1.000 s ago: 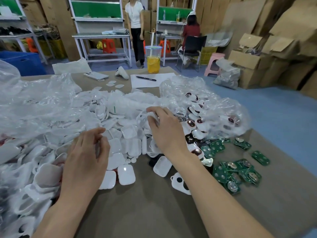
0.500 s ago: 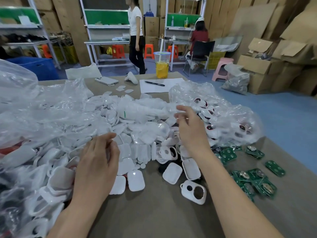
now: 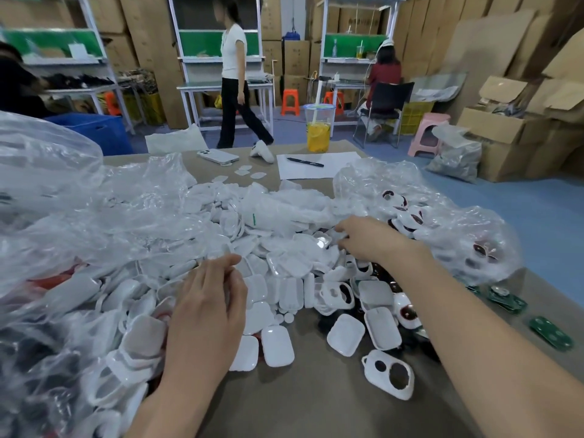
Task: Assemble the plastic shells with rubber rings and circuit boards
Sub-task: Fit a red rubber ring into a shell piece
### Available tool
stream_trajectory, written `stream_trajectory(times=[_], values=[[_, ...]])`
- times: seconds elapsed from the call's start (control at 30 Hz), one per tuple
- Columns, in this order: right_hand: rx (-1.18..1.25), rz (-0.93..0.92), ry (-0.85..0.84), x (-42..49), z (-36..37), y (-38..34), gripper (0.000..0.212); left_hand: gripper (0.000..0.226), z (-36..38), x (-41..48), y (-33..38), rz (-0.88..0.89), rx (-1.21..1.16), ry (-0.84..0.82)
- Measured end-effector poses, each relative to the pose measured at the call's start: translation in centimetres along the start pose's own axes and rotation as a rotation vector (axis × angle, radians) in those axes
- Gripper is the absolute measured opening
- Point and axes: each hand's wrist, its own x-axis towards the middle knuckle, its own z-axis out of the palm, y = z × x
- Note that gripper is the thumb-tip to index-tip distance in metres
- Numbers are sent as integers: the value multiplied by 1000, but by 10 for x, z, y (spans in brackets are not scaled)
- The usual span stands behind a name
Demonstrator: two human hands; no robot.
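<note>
- Head view: the right hand [image 3: 368, 238] is reaching into the heap of white shells [image 3: 284, 263] piled on the tabletop [image 3: 331, 412]. I cannot tell if it is pinching one.
- The left hand [image 3: 205, 308] is lying curled on the heap, and its grip is just as unclear.
- The right forearm is hanging over the holed shell [image 3: 388, 374], so a careless pull-back could be sweeping it off.
- The shells are beyond counting. Two green circuit boards [image 3: 551, 333] are plainly showing. I am making out no rubber rings.
</note>
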Motion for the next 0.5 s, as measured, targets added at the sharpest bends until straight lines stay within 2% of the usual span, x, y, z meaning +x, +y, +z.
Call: stream_trajectory(times=[0.1,0.27,0.4,0.5], values=[[21,-22,-15,0,-1,1,44,18,1,0,0,-9,6,-7],[95,-31,17,4,3,3,36,18,0,1,0,-7,1,-2],[306,-37,103,2,1,8,19,18,1,0,-1,-4,5,5],[435,-44,145,-5,-8,12,26,18,1,0,-2,-8,6,5]])
